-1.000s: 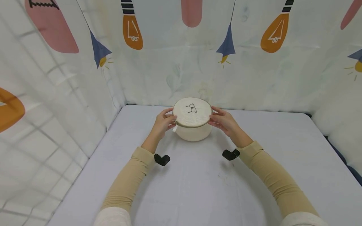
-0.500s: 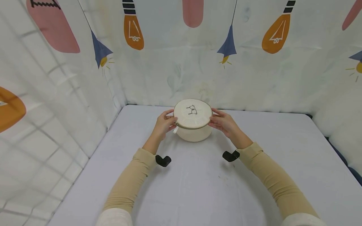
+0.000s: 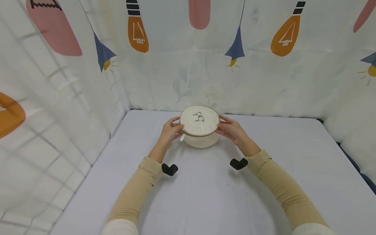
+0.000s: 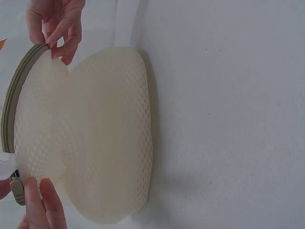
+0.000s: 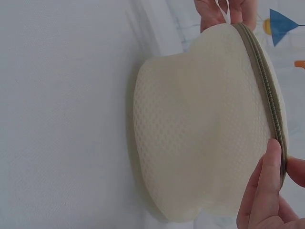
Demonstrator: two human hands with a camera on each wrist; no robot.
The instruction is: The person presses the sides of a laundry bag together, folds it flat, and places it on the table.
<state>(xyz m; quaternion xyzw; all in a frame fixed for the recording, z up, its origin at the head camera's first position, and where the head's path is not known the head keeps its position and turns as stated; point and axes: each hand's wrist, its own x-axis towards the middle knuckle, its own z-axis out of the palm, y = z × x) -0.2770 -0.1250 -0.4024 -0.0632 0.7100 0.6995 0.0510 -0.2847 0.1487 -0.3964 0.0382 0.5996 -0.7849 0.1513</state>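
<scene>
Head view: my left hand point(image 3: 169, 132) and right hand point(image 3: 235, 131) pinch one zippered mesh bag point(image 3: 200, 128); two wrist cameras point(image 3: 169, 169) nearby, one bench point(image 3: 202, 195), printed curtain point(image 3: 194, 71) behind.

Soft light fills the head view, blurry grid-like shadows crossing the curtain point(image 3: 73, 130) at left. Faint shadows mark the table point(image 3: 199, 195); both wrist views look dimmer.

Right hand point(image 5: 267, 205) partly beyond its wrist view's edge
</scene>
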